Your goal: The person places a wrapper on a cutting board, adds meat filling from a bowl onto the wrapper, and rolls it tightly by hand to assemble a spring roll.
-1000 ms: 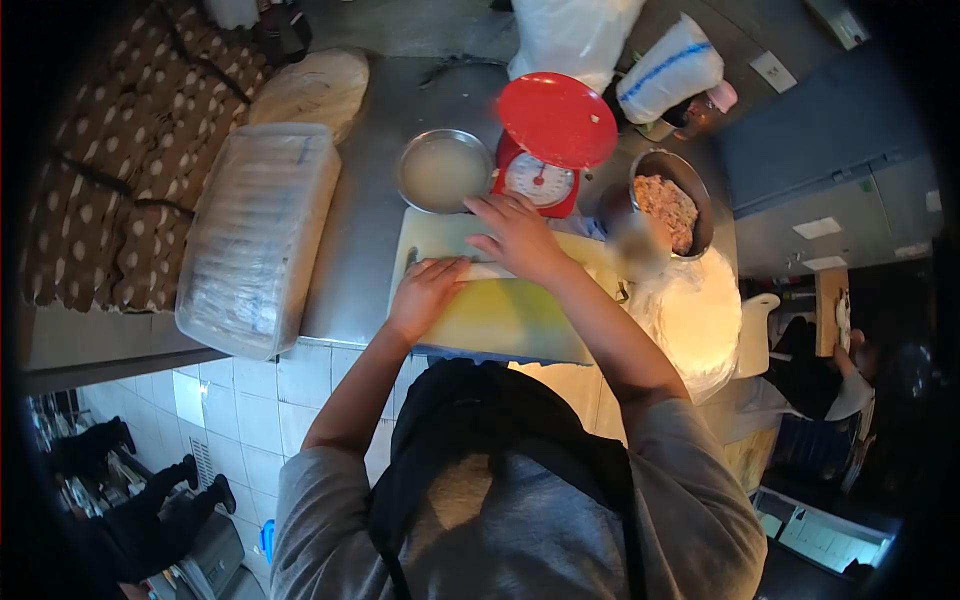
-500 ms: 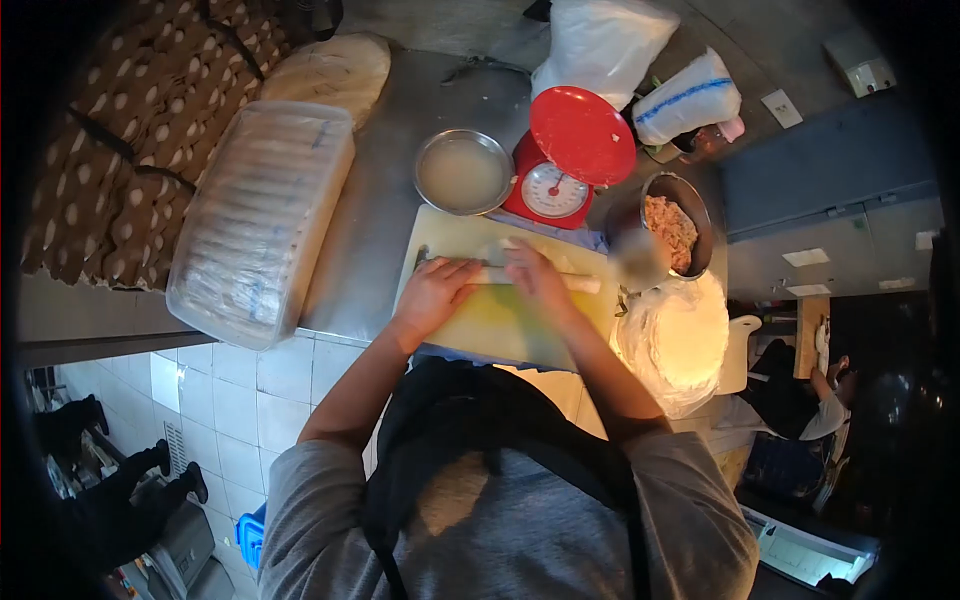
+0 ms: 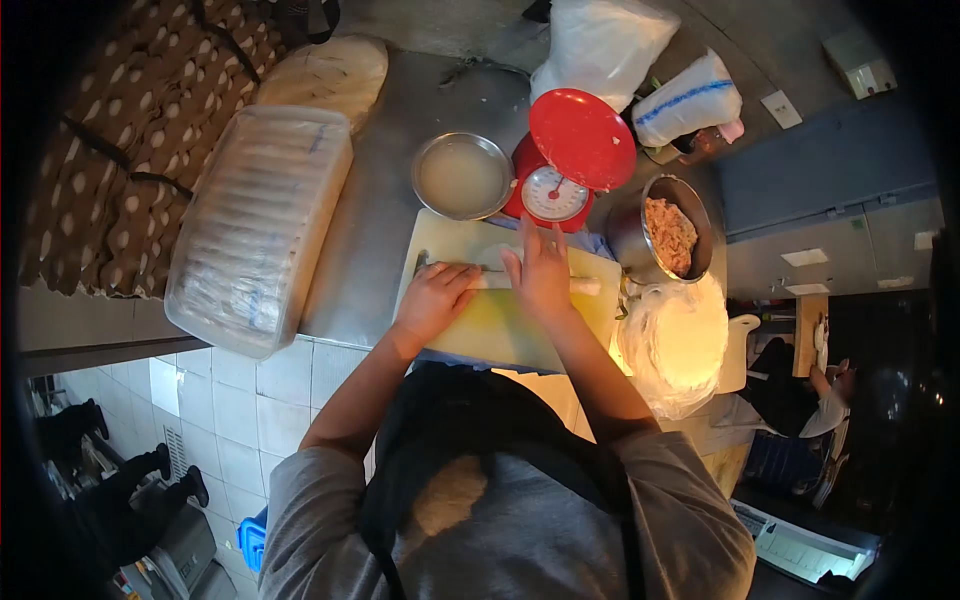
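A long, thin white roll (image 3: 584, 286) lies across the pale cutting board (image 3: 480, 335). My left hand (image 3: 438, 300) rests over the roll's left end, fingers close together and bent down onto it. Over the roll's middle, my right hand (image 3: 542, 278) has its fingers stretched out and apart, pointing towards the red scale (image 3: 556, 195). Behind the board stands a metal bowl (image 3: 463, 176) of cloudy liquid. A steel pot (image 3: 702, 215) with pinkish minced filling (image 3: 670, 235) is at the board's back right.
A plastic tub (image 3: 255, 225) of wrapped rolls stands left, beside stacked egg trays (image 3: 130, 150). A plastic-wrapped white stack (image 3: 680, 335) lies right of the board. White bags (image 3: 600, 50) are at the back. Another person (image 3: 800, 395) is at far right.
My right hand moved from near the scale back over the board, uncovering the roll's right part; its fingers then spread forward. My left hand stays at the roll's left end.
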`<state>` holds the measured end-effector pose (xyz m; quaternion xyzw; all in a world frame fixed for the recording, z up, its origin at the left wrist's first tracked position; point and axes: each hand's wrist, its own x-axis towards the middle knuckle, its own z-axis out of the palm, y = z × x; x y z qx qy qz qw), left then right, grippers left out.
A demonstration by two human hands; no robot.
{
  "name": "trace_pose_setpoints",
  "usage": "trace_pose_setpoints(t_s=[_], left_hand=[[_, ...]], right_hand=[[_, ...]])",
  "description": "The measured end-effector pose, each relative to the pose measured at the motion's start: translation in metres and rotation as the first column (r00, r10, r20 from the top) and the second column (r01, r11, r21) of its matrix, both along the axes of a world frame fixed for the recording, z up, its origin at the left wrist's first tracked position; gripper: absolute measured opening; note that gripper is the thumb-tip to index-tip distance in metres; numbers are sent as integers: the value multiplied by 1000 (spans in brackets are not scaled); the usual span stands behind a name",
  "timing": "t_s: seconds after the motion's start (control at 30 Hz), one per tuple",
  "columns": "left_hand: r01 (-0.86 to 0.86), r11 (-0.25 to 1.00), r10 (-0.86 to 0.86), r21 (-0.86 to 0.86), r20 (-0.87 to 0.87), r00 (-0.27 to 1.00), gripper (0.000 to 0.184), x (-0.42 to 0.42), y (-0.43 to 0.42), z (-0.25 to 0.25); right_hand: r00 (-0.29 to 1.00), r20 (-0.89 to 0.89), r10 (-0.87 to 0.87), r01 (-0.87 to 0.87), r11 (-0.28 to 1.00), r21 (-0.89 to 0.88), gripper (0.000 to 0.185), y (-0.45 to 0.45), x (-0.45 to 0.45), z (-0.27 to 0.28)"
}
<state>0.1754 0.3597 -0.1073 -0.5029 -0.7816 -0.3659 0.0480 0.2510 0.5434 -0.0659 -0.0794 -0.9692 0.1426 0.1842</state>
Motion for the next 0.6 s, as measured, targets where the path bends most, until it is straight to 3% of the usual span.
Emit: trace_pose_setpoints(t_s=[0.03,0.13,0.23,0.27,0.33,0.43,0.5,0.57,0.6], left_hand=[[-3,1000,3,-8,-13,1000,34,0,-1,2],[5,1000,-5,-16,-4,1000,32,1,-2,2],[-3,1000,3,-2,8,1000,31,1,-4,1],[-9,1000,8,9,14,1000,31,1,-4,0],[-17,1000,16,25,2,1000,33,1,-4,-1],[-3,1000,3,22,27,1000,33,1,-4,3],[15,1000,-15,1,55,998,33,-1,-3,4],[36,999,-32,-41,91,995,32,-2,-4,2],[24,1000,-23,-19,67,997,32,-2,-2,2]], right_hand=[[997,-71,18,-17,1000,18,60,0,-11,9],[983,24,184,-181,978,-104,54,-13,-54,21],[928,301,221,-163,965,-206,50,-14,-78,20],[950,230,212,-102,906,-411,51,-11,-77,21],[983,114,143,-7,653,-757,52,5,-67,21],[994,-11,110,-68,538,-840,55,21,-24,6],[957,245,152,75,689,-721,59,12,12,-36],[954,149,258,-202,927,-315,63,-9,25,-26],[937,127,325,-318,945,-68,65,-14,27,-23]])
